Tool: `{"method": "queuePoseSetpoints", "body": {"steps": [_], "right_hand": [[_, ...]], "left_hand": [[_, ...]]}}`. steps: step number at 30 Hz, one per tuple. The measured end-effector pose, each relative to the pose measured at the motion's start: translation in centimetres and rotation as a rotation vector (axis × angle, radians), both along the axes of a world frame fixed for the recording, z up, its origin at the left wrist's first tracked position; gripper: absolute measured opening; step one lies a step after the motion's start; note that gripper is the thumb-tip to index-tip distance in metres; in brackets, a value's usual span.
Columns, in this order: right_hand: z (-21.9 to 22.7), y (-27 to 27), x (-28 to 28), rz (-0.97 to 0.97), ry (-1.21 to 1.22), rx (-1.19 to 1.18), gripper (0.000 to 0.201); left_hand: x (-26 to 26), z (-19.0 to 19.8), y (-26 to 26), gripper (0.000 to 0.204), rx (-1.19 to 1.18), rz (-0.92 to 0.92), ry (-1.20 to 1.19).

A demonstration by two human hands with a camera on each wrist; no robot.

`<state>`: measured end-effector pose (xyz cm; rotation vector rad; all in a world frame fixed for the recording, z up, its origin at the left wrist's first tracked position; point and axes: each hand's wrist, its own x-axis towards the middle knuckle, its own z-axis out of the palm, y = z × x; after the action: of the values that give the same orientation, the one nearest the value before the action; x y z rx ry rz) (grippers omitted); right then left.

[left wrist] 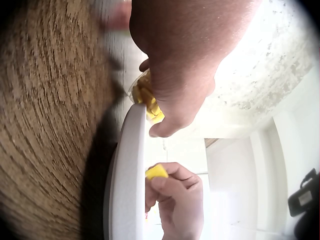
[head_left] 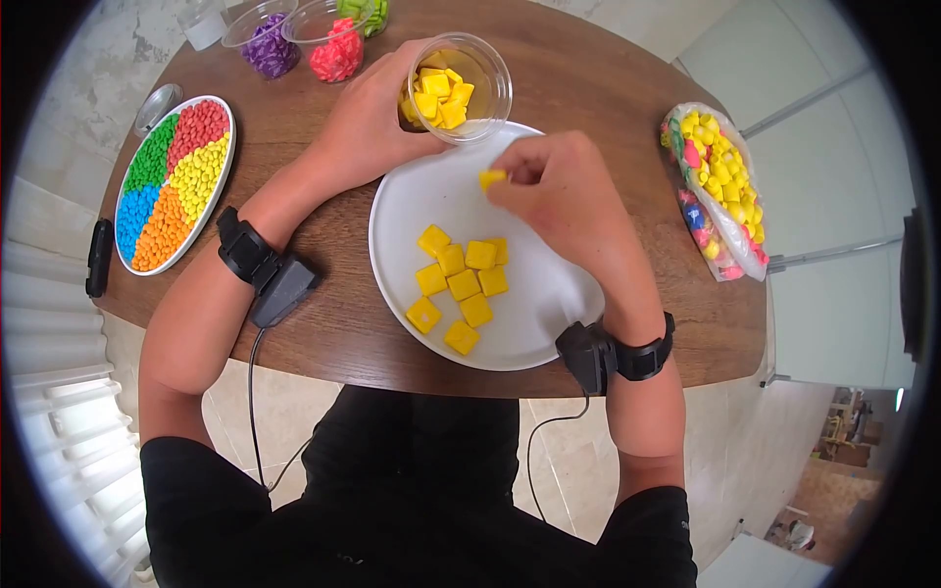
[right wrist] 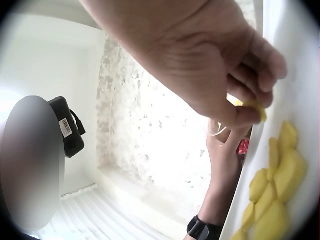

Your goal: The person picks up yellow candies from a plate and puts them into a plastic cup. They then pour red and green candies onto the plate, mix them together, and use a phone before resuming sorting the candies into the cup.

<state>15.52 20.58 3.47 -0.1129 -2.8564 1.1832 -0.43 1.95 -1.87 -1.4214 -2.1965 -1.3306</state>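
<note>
right hand [head_left: 561, 191]: thumb and fingers together, clamped on one yellow piece
pinched piece [head_left: 492, 179]: over the plate [head_left: 534, 304], at the left side of the right hand, apart from the pieces below; roughly square, no clear long axis
loose yellow pieces [head_left: 463, 285]: lying on the plate, bunched, many touching; toward the person and a bit left of the pinched piece
clear cup [head_left: 488, 76]: at the plate's far rim, beyond and slightly left of the pinched piece, mouth tipped toward the person; can't tell if it rests on anything
left hand [head_left: 377, 116]: curled round the clear cup
nearer hand: right for the loose pieces, left for the cup's pieces
count, pinch: one
count, plate: ten yellow, one partly behind a neighbour
count, clear cup: several yellow, overlapping, no exact number
count, far cups [head_left: 238, 33]: three, far left; purple bits [head_left: 270, 47], pink bits [head_left: 336, 54], green bits [head_left: 365, 15], green one cut by frame edge
count, oval dish [head_left: 232, 165]: one, left; five colour sections of small candies [head_left: 196, 178], too many to count
count, bag [head_left: 740, 255]: one, right; mostly yellow and pink pieces, uncounted
count, wrist cameras [head_left: 284, 291]: two, one per arm
</note>
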Motion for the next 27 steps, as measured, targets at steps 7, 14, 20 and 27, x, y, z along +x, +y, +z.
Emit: {"method": "queuePoseSetpoints", "body": {"steps": [7,14,20,27], "right_hand": [[0.6,-2.2,-0.7,-0.209,0.508,-0.739,0.025],[0.7,-0.3,0.2,-0.005,0.047,-0.196,0.014],[2.5,-1.2,1.5,0.158,-0.217,0.104,0.026],[2.7,-0.9,1.7,0.228,-0.250,0.164,0.029]], "left_hand": [[0.0,-0.2,-0.1,0.085,0.022,-0.025,-0.012],[0.1,0.0,-0.1,0.085,0.004,-0.011,-0.016],[0.2,0.0,-0.1,0.083,0.008,-0.002,-0.003],[0.2,0.1,0.0,0.082,0.011,-0.003,-0.027]]}}
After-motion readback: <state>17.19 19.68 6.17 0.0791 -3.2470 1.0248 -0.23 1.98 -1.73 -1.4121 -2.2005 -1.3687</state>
